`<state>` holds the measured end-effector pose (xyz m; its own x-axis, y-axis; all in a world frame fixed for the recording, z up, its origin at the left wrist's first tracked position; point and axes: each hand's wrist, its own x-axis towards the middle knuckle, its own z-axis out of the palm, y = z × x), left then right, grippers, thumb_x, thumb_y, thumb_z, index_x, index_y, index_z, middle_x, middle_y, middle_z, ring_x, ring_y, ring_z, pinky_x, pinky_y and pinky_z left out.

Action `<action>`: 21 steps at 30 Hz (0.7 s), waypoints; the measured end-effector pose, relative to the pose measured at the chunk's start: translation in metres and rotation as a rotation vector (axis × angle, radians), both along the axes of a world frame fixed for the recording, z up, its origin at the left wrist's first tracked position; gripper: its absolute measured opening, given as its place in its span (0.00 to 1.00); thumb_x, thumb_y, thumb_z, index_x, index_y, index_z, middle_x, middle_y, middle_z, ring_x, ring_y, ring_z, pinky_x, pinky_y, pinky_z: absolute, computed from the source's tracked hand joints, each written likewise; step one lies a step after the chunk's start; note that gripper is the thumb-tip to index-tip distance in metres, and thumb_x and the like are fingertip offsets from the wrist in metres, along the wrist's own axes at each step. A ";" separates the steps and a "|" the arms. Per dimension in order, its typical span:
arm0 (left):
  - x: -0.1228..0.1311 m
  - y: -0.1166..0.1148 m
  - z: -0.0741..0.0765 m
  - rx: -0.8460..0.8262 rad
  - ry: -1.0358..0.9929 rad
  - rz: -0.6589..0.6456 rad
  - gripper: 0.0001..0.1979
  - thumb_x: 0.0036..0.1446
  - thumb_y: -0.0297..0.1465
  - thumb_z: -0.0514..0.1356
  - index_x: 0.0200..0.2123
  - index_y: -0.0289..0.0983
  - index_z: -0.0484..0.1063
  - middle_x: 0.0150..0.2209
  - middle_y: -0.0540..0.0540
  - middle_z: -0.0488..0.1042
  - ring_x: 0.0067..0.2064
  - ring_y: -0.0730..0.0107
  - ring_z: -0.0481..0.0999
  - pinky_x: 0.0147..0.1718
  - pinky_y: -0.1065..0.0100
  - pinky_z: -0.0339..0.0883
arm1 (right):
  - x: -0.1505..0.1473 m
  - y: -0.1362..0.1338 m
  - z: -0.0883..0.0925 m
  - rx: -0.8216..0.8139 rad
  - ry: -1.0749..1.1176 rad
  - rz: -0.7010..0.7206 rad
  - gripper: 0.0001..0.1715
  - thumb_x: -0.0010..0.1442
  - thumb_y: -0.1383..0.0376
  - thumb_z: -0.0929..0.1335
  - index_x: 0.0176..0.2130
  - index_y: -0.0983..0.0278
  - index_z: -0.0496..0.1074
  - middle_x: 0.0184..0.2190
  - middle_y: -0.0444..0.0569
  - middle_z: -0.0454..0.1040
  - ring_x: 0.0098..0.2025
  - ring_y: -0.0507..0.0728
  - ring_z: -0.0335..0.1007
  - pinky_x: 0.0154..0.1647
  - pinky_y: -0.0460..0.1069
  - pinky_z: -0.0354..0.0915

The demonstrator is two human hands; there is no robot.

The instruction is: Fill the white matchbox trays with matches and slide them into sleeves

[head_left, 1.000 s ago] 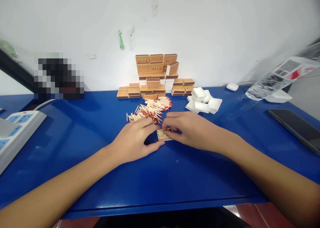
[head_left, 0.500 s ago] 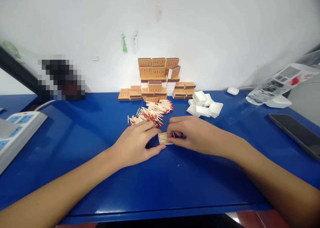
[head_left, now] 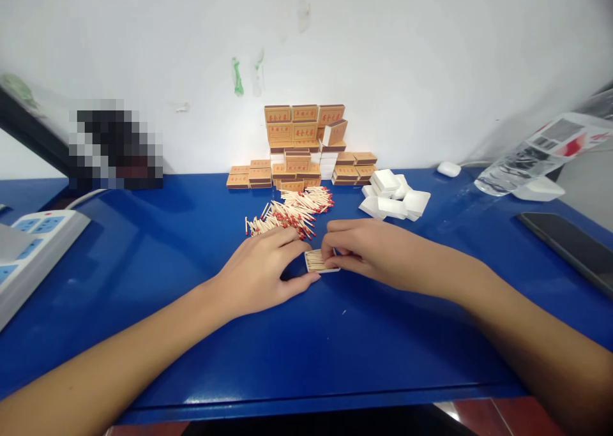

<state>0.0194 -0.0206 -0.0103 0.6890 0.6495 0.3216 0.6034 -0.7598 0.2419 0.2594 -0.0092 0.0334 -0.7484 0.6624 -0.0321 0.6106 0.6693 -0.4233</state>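
A small white matchbox tray (head_left: pixel 330 270) lies on the blue table, filled with a layer of matches (head_left: pixel 314 260). My left hand (head_left: pixel 265 267) steadies its left end, thumb at the near edge and fingertips at the far corner. Over the right part of the tray, my right hand (head_left: pixel 366 246) is closed, its curled fingertips and thumb down among the matches. Those fingers hide the matches' right ends. Just beyond my left hand spreads a loose heap of red-tipped matches (head_left: pixel 292 216).
Several orange matchboxes (head_left: pixel 305 131) are stacked against the wall. White empty trays (head_left: pixel 393 196) are piled right of the heap. A phone (head_left: pixel 565 244) and a tilted plastic bottle (head_left: pixel 512 165) lie at the right. A power strip (head_left: pixel 45 251) is at the left.
My right thumb has drawn in from the tray's near edge, so more of that rim shows. The left hand keeps its place at the tray. The view has shifted slightly.
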 end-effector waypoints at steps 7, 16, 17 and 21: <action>0.000 -0.002 0.001 0.001 -0.030 0.001 0.15 0.65 0.42 0.64 0.47 0.37 0.78 0.40 0.45 0.77 0.42 0.61 0.78 0.39 0.61 0.74 | 0.007 0.024 -0.013 0.290 0.183 -0.249 0.09 0.67 0.65 0.67 0.34 0.63 0.74 0.26 0.43 0.69 0.29 0.52 0.62 0.33 0.49 0.55; 0.000 -0.003 0.000 -0.042 -0.040 0.000 0.16 0.64 0.42 0.64 0.47 0.37 0.78 0.41 0.44 0.77 0.42 0.61 0.79 0.40 0.60 0.76 | -0.011 0.079 -0.019 0.222 0.106 -0.523 0.07 0.55 0.63 0.72 0.30 0.64 0.79 0.28 0.47 0.76 0.29 0.53 0.67 0.31 0.50 0.58; 0.000 -0.003 0.000 -0.036 -0.038 -0.002 0.16 0.64 0.42 0.64 0.47 0.37 0.78 0.41 0.44 0.77 0.42 0.61 0.79 0.40 0.60 0.75 | -0.013 0.081 -0.018 0.211 0.084 -0.533 0.07 0.55 0.62 0.72 0.29 0.64 0.79 0.28 0.47 0.77 0.29 0.53 0.68 0.31 0.51 0.58; -0.001 -0.003 -0.001 -0.016 -0.021 -0.011 0.16 0.65 0.42 0.63 0.48 0.38 0.78 0.42 0.44 0.77 0.43 0.60 0.79 0.39 0.60 0.75 | -0.017 0.083 -0.016 0.177 0.031 -0.520 0.07 0.54 0.62 0.72 0.28 0.64 0.77 0.27 0.47 0.78 0.28 0.53 0.68 0.29 0.50 0.57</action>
<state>0.0181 -0.0234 -0.0115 0.6893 0.6473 0.3254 0.5898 -0.7622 0.2669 0.2424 0.0737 0.0176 -0.3199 0.9384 0.1306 0.8687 0.3455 -0.3549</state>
